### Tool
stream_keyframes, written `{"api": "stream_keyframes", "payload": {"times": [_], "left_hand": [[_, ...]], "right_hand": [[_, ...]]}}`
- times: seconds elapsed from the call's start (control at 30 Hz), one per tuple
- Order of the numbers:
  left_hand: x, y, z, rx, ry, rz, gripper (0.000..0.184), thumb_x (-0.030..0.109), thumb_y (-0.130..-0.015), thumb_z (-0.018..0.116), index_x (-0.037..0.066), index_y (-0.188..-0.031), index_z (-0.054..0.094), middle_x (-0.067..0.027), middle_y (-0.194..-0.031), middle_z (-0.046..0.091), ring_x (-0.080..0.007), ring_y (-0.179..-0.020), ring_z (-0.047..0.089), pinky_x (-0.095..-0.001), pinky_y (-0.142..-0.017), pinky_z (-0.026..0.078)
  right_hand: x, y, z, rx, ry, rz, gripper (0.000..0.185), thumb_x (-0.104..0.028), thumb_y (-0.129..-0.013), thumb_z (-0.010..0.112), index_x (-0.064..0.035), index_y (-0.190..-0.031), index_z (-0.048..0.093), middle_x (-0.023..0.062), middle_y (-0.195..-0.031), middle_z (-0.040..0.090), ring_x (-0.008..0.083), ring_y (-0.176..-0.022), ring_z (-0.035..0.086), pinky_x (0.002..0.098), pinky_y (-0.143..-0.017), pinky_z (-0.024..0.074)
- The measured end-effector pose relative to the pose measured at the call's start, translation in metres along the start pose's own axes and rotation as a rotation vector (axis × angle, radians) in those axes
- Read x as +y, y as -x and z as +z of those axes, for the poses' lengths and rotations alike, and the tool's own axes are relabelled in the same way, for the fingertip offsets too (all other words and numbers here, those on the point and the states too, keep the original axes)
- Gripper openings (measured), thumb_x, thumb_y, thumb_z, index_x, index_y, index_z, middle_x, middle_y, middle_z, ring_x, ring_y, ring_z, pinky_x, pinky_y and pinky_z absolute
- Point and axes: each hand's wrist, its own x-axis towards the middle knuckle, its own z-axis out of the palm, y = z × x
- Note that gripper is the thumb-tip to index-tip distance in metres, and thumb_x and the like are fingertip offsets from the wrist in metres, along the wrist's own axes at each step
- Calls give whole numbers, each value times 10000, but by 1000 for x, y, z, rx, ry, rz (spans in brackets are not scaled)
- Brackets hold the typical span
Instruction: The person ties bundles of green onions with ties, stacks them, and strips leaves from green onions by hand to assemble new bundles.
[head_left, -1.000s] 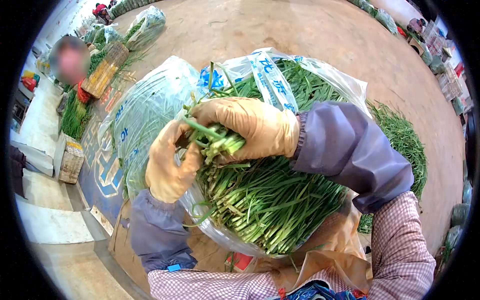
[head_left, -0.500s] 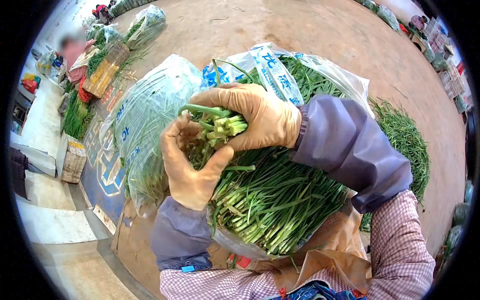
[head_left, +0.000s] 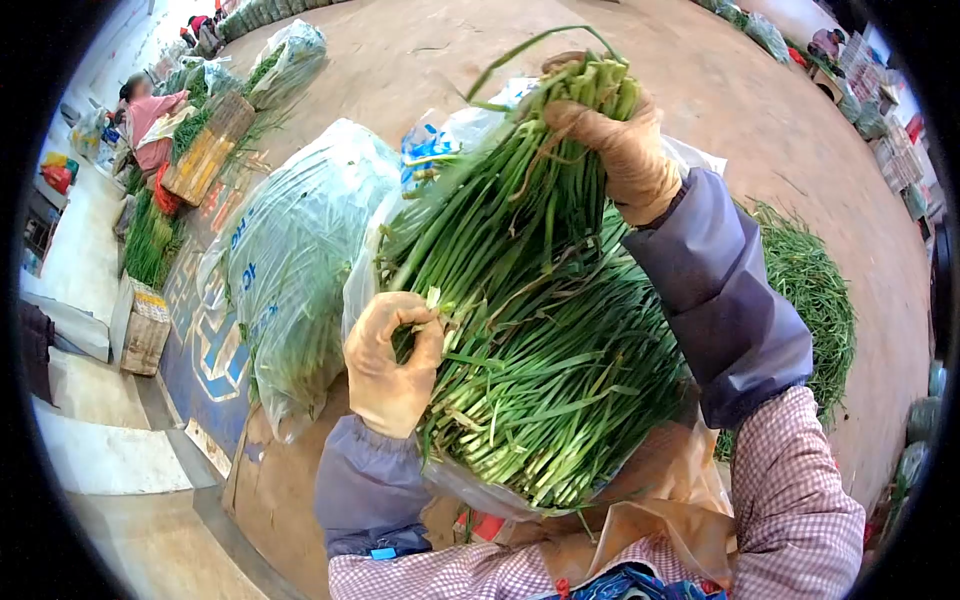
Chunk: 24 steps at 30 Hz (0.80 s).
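My right hand (head_left: 625, 140) is raised and wrapped round the cut stem ends of a bunch of long green stalks (head_left: 500, 200), whose leaves hang down to the left. One loose stalk arches over its top. Lower down, my left hand (head_left: 395, 355) makes a pinch of thumb and forefinger at a pale-ended green stalk (head_left: 434, 298), beside the hanging bunch. Both hands wear tan gloves. Beneath them a thick pile of the same greens (head_left: 560, 400) lies in an open clear plastic bag (head_left: 465, 485), cut ends toward me.
A full plastic bag of greens (head_left: 300, 250) stands at the left. On the right, loose greens (head_left: 810, 300) are heaped on the floor. Farther left are a wooden crate (head_left: 145, 325), a yellowish box (head_left: 212, 145) and a person in pink (head_left: 150, 120).
My right hand has lifted the bunch up and away, so its long leaves now show. My left hand has parted from it, dropped slightly, and closed into a pinch.
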Motion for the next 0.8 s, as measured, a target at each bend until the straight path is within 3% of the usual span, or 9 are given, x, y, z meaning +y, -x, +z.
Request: {"api": "stream_keyframes", "payload": {"times": [0.17,0.23,0.3,0.37,0.43,0.57,0.6,0.63,0.8], "left_hand": [[22,-5,-14,-68,-207,137,134,-24,-753,665,7,-870,606,-106,-935,610,-207,-874,595,-333,-817,476],[47,-10,-22,26,-474,330,438,143,-746,760,-31,-1117,606,-192,-1147,610,-324,-1041,606,-414,-915,470],[67,-33,-15,-81,-714,394,702,232,-737,786,-67,-1300,491,-244,-1264,560,-373,-1176,536,-465,-1007,404],[71,-54,8,-117,-855,417,740,365,-757,767,-93,-1278,508,-253,-1319,525,-382,-1246,482,-475,-1064,340],[46,-62,39,-202,-947,300,795,459,-830,658,-68,-1374,419,-264,-1407,449,-398,-1357,374,-539,-1155,162],[26,-64,73,-135,-1077,262,580,343,-844,619,179,-1383,482,-114,-1436,463,-356,-1382,329,-538,-1155,151],[27,-60,80,-272,-1271,188,610,432,-901,467,135,-1433,426,-195,-1515,321,-389,-1434,205,-558,-1166,106],[28,-56,76,-298,-967,195,630,412,-862,522,129,-1420,444,-177,-1506,340,-418,-1413,231,-555,-1171,96],[25,-61,57,-289,-767,253,626,219,-762,648,78,-1356,512,-173,-1435,437,-337,-1395,306,-551,-1168,109]], "right_hand": [[0,4,6,17,2,-100,422,-14,-718,803,-20,-1100,623,66,-992,697,156,-881,665,317,-796,559],[-5,8,13,-22,55,-102,446,-13,-713,808,-21,-1114,613,57,-995,694,147,-903,661,306,-822,551],[2,13,22,-64,86,-54,466,-8,-723,807,-36,-1137,595,41,-1019,680,137,-937,647,302,-859,537],[13,19,28,-109,60,-76,505,2,-724,816,-59,-1173,594,56,-1092,670,163,-1007,643,319,-879,544],[8,26,37,-104,45,75,668,-68,-675,873,-33,-1250,536,47,-1139,647,135,-1043,601,306,-933,499],[8,25,30,-328,179,-108,842,-98,-630,889,-42,-1359,472,60,-1235,604,156,-1128,557,319,-1014,437],[10,26,29,-350,230,-162,835,-100,-628,882,-41,-1356,478,57,-1224,609,154,-1123,558,319,-1014,435],[12,27,29,-368,279,-217,827,-102,-626,875,-40,-1352,485,53,-1214,613,152,-1118,559,320,-1014,433],[16,37,37,-134,155,-34,474,-11,-721,749,-40,-1161,577,14,-1007,661,110,-932,614,267,-848,512]]}}
